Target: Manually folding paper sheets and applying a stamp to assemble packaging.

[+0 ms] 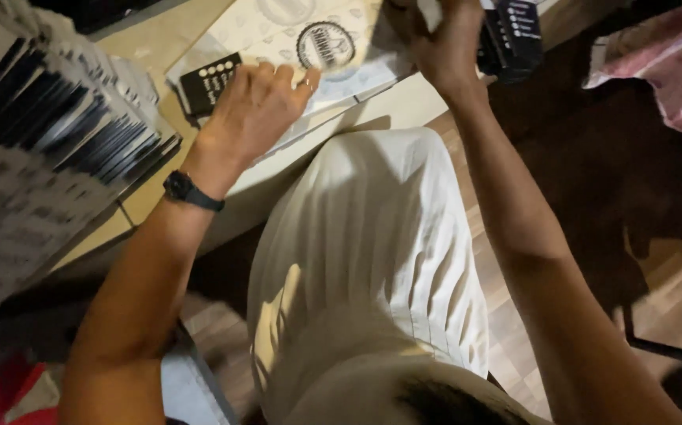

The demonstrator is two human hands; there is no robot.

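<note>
Left hand flat on printed sheet.

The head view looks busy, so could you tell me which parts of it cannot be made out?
- Right hand: fingertips cut off by the top edge.
- Black box: partly behind that hand, top cut off.
- Left hand: its palm hides the white sheet beneath.
- Stacked black-and-white flat packs: blurred.

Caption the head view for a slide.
Left hand presses printed white paper on the table; right hand grasps a black box.
</note>
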